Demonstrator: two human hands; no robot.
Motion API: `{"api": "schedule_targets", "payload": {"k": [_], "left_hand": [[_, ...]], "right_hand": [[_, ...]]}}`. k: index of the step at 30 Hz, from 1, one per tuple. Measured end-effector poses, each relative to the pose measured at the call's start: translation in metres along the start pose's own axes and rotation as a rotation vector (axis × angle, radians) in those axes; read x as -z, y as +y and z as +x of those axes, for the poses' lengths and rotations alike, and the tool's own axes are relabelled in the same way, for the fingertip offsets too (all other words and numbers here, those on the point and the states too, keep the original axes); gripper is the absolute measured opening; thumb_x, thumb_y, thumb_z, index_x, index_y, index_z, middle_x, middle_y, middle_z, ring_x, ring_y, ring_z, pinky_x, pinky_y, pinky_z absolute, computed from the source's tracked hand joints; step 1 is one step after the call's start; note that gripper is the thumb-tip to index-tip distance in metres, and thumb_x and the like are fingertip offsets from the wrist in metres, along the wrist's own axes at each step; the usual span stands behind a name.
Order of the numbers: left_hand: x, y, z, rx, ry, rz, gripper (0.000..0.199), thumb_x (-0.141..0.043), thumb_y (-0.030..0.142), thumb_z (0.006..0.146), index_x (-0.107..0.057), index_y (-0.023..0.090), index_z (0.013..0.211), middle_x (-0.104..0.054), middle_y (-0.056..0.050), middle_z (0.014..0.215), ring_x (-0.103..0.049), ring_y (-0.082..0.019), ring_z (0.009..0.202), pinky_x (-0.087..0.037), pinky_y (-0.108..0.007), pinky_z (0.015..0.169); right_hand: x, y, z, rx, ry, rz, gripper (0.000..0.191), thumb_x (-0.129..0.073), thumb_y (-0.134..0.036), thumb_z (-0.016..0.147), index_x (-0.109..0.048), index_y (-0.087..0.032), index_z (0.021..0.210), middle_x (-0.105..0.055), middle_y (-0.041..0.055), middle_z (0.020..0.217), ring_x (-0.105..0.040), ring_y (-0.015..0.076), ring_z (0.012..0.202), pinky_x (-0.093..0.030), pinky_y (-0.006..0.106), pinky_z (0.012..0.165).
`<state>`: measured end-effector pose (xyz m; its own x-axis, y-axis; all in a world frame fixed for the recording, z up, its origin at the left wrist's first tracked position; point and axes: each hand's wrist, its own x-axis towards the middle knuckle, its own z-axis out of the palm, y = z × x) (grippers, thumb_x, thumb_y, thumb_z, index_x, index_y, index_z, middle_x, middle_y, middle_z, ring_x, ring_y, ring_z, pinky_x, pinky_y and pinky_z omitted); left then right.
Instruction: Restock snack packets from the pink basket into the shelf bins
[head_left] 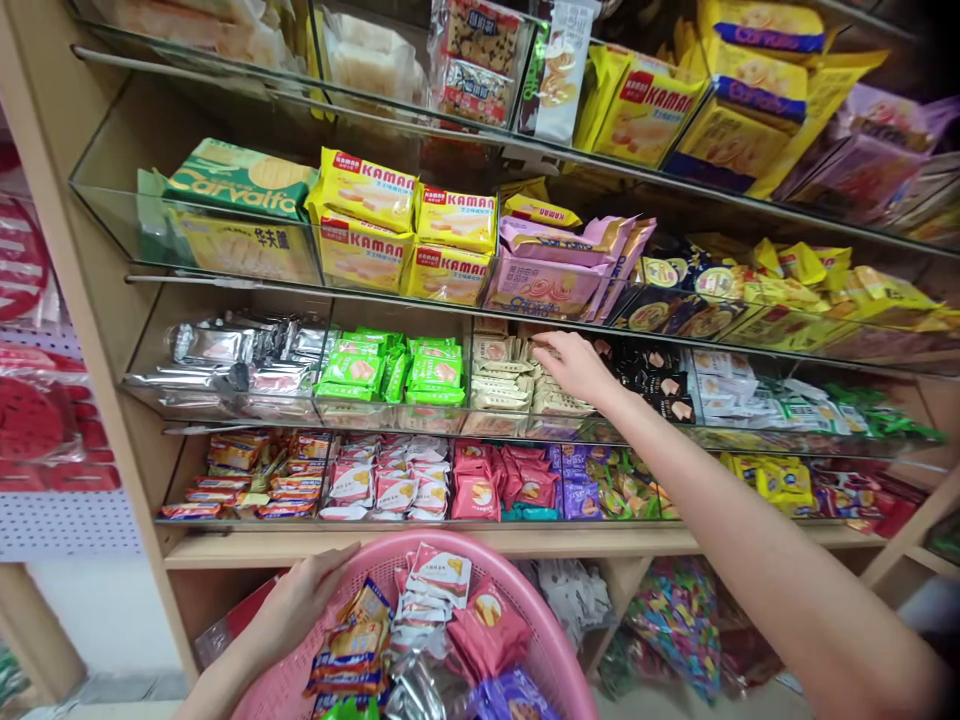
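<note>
My left hand (315,592) holds the rim of a pink plastic basket (551,625), its fingertips lying along the edge. Inside are orange-and-blue snack packets (352,640), white packets (435,580), red packets (489,628), silver packets (427,685), purple packets (517,695) and a bit of green wrapper (349,708). My right hand (574,362) reaches into a shelf compartment, over beige snack packets (501,385) in stacks. Its fingers are stretched out and slightly bent; no packet shows in them. Whether the fingertips touch the beige packets is hard to see.
Clear dividers and front panels edge the tilted shelves. Green packets (356,365) lie left of the beige ones, black packets (652,370) right. Yellow wafer packs (367,190) fill the shelf above. Below the wooden ledge (600,540) sits a bag of colourful sweets (675,620).
</note>
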<state>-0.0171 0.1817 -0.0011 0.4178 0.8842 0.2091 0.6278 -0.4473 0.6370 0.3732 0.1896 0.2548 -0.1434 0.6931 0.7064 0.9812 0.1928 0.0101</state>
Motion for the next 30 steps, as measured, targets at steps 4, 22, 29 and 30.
{"api": "schedule_targets", "payload": {"k": [4, 22, 29, 30], "left_hand": [[-0.001, -0.002, 0.002, 0.008, 0.020, -0.014, 0.044, -0.039, 0.043, 0.082, -0.062, 0.024, 0.114, -0.062, -0.002, 0.116, -0.056, -0.026, 0.109, -0.044, -0.036, 0.094], [-0.007, -0.017, 0.004, -0.017, 0.020, 0.025, 0.045, -0.037, 0.045, 0.084, -0.059, 0.025, 0.118, -0.061, 0.000, 0.119, -0.055, -0.023, 0.111, -0.043, -0.032, 0.095], [-0.002, -0.008, 0.002, -0.002, -0.024, 0.043, 0.048, -0.034, 0.045, 0.084, -0.058, 0.023, 0.120, -0.059, -0.001, 0.121, -0.053, -0.023, 0.113, -0.042, -0.031, 0.095], [-0.002, -0.007, 0.002, -0.003, -0.027, 0.044, 0.048, -0.034, 0.045, 0.084, -0.058, 0.023, 0.120, -0.059, 0.000, 0.121, -0.053, -0.023, 0.113, -0.042, -0.031, 0.095]], "right_hand": [[-0.014, -0.011, 0.021, -0.018, -0.054, 0.008, 0.040, -0.035, -0.032, 0.090, -0.052, -0.014, 0.121, -0.057, 0.0122, 0.120, -0.050, 0.0259, 0.109, -0.037, 0.038, 0.091], [-0.010, -0.006, 0.025, 0.112, -0.189, 0.099, 0.041, -0.066, -0.036, 0.074, -0.062, -0.016, 0.110, -0.062, 0.0089, 0.114, -0.056, 0.0241, 0.106, -0.040, 0.035, 0.091], [-0.015, -0.003, 0.029, 0.071, -0.247, 0.102, 0.034, -0.068, -0.030, 0.072, -0.066, -0.018, 0.103, -0.067, 0.0054, 0.103, -0.061, 0.0221, 0.096, -0.043, 0.029, 0.082], [-0.015, -0.003, 0.029, 0.070, -0.248, 0.100, 0.031, -0.068, -0.031, 0.072, -0.068, -0.018, 0.100, -0.068, 0.0047, 0.100, -0.061, 0.0219, 0.094, -0.043, 0.028, 0.080]]}}
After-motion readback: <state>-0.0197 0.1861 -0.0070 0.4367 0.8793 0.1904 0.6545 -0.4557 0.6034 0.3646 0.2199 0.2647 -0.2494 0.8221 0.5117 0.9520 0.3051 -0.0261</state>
